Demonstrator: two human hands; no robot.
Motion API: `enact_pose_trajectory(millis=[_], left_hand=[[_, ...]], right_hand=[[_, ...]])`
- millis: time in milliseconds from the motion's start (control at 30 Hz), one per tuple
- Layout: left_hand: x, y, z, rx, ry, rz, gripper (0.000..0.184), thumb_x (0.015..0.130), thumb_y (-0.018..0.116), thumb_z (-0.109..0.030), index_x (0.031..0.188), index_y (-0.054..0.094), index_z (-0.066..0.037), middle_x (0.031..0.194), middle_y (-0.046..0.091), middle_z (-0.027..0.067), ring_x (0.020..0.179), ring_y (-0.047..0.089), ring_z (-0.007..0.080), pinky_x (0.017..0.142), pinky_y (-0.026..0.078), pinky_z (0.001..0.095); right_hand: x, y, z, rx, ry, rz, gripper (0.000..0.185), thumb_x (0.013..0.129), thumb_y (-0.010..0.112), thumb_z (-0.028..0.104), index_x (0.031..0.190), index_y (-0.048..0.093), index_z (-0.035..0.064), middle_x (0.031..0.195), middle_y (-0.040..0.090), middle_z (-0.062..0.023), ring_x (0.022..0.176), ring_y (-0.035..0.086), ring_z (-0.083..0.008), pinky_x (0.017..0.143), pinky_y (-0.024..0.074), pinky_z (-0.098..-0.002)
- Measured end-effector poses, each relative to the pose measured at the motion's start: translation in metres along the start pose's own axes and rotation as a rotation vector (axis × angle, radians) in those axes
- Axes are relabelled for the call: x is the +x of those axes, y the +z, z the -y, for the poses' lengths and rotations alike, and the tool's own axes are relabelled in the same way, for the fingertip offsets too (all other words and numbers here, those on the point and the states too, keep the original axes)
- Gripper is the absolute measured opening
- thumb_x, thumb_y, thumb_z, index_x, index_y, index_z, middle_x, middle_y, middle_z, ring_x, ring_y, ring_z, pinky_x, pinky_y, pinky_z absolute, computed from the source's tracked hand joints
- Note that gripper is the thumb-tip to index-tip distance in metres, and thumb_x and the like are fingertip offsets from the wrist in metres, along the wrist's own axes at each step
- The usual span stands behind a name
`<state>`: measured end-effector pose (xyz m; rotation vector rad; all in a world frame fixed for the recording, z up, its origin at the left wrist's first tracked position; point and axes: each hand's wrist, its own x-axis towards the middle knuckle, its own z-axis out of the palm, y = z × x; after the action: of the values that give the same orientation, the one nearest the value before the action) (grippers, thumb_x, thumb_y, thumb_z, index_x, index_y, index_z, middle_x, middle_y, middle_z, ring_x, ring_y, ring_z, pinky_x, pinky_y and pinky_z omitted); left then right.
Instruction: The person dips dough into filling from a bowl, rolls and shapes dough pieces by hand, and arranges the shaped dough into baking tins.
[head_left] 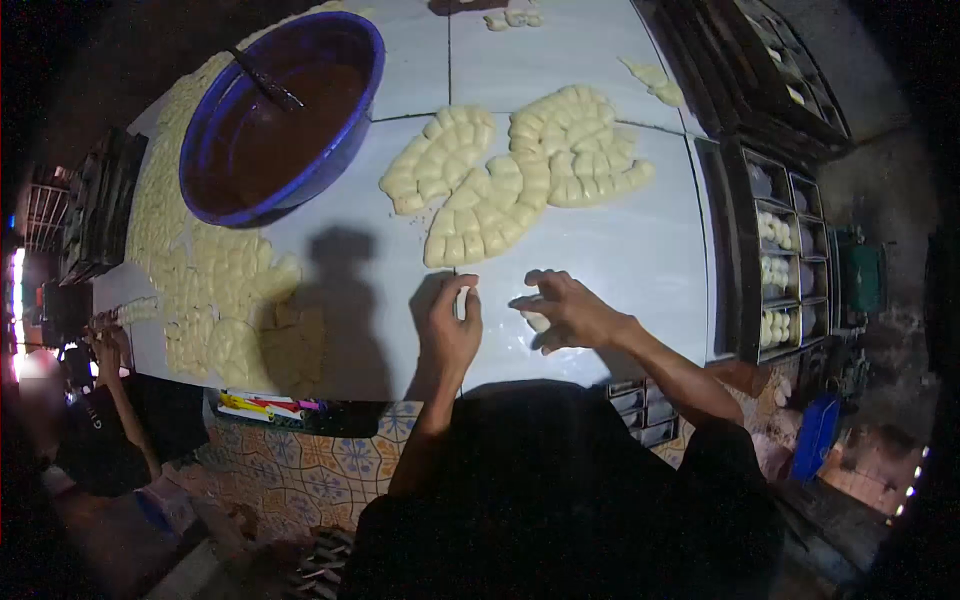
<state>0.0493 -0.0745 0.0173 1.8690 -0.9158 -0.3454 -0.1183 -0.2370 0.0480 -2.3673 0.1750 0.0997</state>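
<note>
On the desk (650, 270), a small dough piece (537, 322) lies on the wearer's side of the arched dough clusters (490, 215). The right hand (572, 316) has its grip spread over it; nearer the clusters, the left hand (452, 328) curls, its contents unclear. Probably light, soft, easily dented, the piece suits gentle cupping around its sides.
</note>
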Motion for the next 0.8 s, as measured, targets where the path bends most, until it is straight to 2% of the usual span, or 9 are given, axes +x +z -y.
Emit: enact_pose_trajectory(millis=[67, 200, 267, 333, 433, 533, 600, 733, 800], left_hand=[[0.022, -0.001, -0.025, 0.053, 0.154, -0.061, 0.020, 0.077, 0.061, 0.004, 0.096, 0.063, -0.001, 0.093, 0.065, 0.0146, 0.089, 0.062, 0.0302, 0.081, 0.048, 0.0368], [0.060, 0.010, -0.038, 0.098, 0.244, 0.004, 0.025, 0.076, 0.063, -0.001, 0.101, 0.063, -0.003, 0.105, 0.065, 0.0142, 0.105, 0.059, 0.0341, 0.092, 0.046, 0.0415], [0.071, 0.025, -0.026, 0.310, 0.298, 0.143, 0.042, 0.083, 0.062, -0.013, 0.123, 0.055, -0.005, 0.131, 0.052, 0.0159, 0.128, 0.043, 0.0321, 0.108, 0.031, 0.0460], [0.081, 0.042, -0.025, 0.461, 0.369, 0.204, 0.052, 0.089, 0.058, -0.026, 0.134, 0.045, -0.002, 0.143, 0.040, 0.0167, 0.138, 0.029, 0.0315, 0.112, 0.021, 0.0498], [0.092, 0.067, -0.019, 0.636, 0.365, 0.317, 0.066, 0.093, 0.046, -0.045, 0.139, 0.037, 0.001, 0.148, 0.032, 0.0167, 0.141, 0.021, 0.0311, 0.112, 0.015, 0.0560], [0.100, 0.077, -0.010, 0.703, 0.290, 0.370, 0.073, 0.094, 0.037, -0.054, 0.142, 0.033, 0.000, 0.151, 0.027, 0.0153, 0.142, 0.019, 0.0278, 0.112, 0.014, 0.0575], [0.101, 0.081, -0.009, 0.663, 0.278, 0.327, 0.074, 0.094, 0.037, -0.055, 0.142, 0.033, 0.001, 0.151, 0.028, 0.0150, 0.143, 0.018, 0.0265, 0.112, 0.015, 0.0573], [0.108, 0.067, -0.030, 0.391, 0.127, 0.320, 0.062, 0.094, 0.047, -0.046, 0.135, 0.045, 0.001, 0.137, 0.049, 0.0163, 0.132, 0.040, 0.0296, 0.112, 0.019, 0.0536], [0.093, 0.060, -0.052, -0.616, -0.248, 0.179, 0.056, 0.094, 0.051, -0.045, 0.127, 0.052, 0.001, 0.121, 0.061, 0.0155, 0.113, 0.057, 0.0239, 0.094, 0.045, 0.0330]], right_hand=[[0.023, -0.043, 0.013, 0.236, 0.072, 0.025, 0.052, 0.073, 0.074, 0.006, 0.121, 0.055, 0.0045, 0.127, 0.046, -0.0181, 0.112, 0.048, -0.0304, 0.095, 0.0433, -0.0350], [0.082, -0.092, -0.029, -0.007, 0.032, -0.282, 0.037, 0.077, 0.055, -0.007, 0.112, 0.061, 0.0015, 0.101, 0.062, -0.0113, 0.078, 0.058, -0.0190, 0.068, 0.0469, -0.0292], [0.118, -0.112, -0.026, 0.069, 0.096, -0.246, 0.028, 0.076, 0.062, 0.009, 0.102, 0.066, -0.0002, 0.104, 0.063, -0.0182, 0.096, 0.060, -0.0342, 0.082, 0.0481, -0.0397], [0.156, -0.091, -0.087, -0.292, -0.216, -0.309, 0.026, 0.076, 0.062, 0.011, 0.101, 0.065, 0.0006, 0.104, 0.063, -0.0162, 0.099, 0.058, -0.0341, 0.083, 0.0471, -0.0407], [0.174, -0.081, -0.089, -0.527, -0.062, -0.179, 0.025, 0.077, 0.062, 0.011, 0.100, 0.059, -0.0005, 0.105, 0.061, -0.0167, 0.100, 0.057, -0.0354, 0.085, 0.0461, -0.0419], [0.170, -0.102, -0.078, 0.016, 0.114, -0.228, 0.022, 0.080, 0.062, 0.009, 0.098, 0.054, 0.0000, 0.099, 0.059, -0.0144, 0.095, 0.058, -0.0292, 0.083, 0.0469, -0.0398], [0.158, -0.118, -0.089, 0.451, 0.133, -0.674, 0.021, 0.086, 0.063, 0.009, 0.102, 0.051, 0.0027, 0.094, 0.055, -0.0055, 0.086, 0.053, -0.0129, 0.074, 0.0471, -0.0301], [0.095, -0.180, 0.004, 0.483, -0.178, -1.154, 0.029, 0.086, 0.063, 0.002, 0.112, 0.051, 0.0020, 0.106, 0.055, -0.0104, 0.096, 0.056, -0.0168, 0.076, 0.0479, -0.0295], [0.058, -0.166, 0.003, -0.245, -0.237, -1.051, 0.036, 0.079, 0.064, -0.004, 0.113, 0.053, -0.0006, 0.116, 0.050, -0.0135, 0.103, 0.055, -0.0247, 0.088, 0.0460, -0.0355]])
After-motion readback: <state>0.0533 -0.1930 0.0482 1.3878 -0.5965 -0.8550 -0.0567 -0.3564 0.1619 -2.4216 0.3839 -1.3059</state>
